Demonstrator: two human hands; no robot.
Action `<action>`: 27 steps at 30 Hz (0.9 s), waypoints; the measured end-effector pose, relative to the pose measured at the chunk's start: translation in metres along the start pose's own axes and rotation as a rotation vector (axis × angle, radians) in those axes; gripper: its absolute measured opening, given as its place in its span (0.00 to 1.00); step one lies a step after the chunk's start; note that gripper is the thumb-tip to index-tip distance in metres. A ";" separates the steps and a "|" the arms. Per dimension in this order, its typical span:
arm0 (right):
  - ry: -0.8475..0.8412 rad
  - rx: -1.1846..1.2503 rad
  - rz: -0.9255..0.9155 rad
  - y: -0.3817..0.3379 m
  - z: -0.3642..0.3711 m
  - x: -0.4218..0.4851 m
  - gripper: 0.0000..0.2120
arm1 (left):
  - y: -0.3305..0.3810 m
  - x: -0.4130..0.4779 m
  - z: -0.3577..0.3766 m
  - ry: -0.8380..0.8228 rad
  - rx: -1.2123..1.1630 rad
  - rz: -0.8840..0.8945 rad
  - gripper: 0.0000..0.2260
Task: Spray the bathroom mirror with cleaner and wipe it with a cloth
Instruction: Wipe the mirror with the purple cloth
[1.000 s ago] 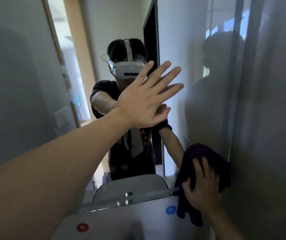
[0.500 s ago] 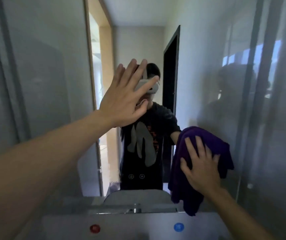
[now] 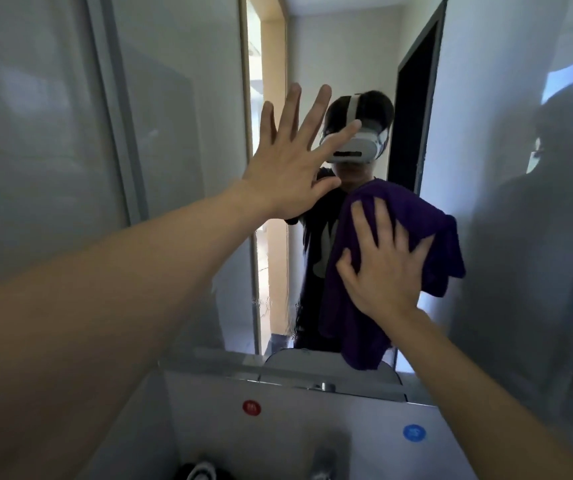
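Note:
The bathroom mirror (image 3: pixel 181 133) fills the wall ahead and reflects a person with a white headset. My left hand (image 3: pixel 288 168) lies flat on the glass with its fingers spread and holds nothing. My right hand (image 3: pixel 382 261) presses a purple cloth (image 3: pixel 402 209) against the mirror, lower and to the right of the left hand. The cloth's loose end hangs down to the mirror's bottom edge. No spray bottle is in view.
Below the mirror is a grey panel (image 3: pixel 312 420) with a red dot (image 3: pixel 252 407) and a blue dot (image 3: pixel 414 433). A tap (image 3: pixel 321 462) shows at the bottom edge. A glass partition (image 3: pixel 555 237) stands close on the right.
My right hand has slid the purple cloth upward and leftward across the mirror, from its lower right corner toward the middle. My left hand stayed flat on the glass.

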State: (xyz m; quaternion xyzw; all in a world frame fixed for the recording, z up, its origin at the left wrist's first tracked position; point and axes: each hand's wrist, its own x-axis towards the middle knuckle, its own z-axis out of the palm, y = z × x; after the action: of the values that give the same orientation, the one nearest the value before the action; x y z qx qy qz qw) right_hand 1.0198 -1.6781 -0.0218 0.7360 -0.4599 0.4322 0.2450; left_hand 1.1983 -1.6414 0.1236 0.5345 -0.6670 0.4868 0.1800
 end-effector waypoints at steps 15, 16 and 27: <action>-0.242 -0.114 -0.560 0.015 0.090 -0.158 0.33 | -0.004 0.002 0.023 0.138 -0.007 0.021 0.33; -0.256 -0.124 -0.568 0.028 0.088 -0.163 0.32 | -0.004 0.002 0.024 0.144 -0.002 0.023 0.33; -0.076 -0.033 -0.057 0.120 0.010 -0.098 0.33 | -0.006 0.000 0.027 0.173 -0.003 0.014 0.33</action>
State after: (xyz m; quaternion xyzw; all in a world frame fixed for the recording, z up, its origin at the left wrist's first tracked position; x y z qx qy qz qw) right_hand 0.8975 -1.6948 -0.1163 0.7604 -0.4549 0.3893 0.2516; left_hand 1.2110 -1.6642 0.1140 0.4856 -0.6534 0.5312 0.2345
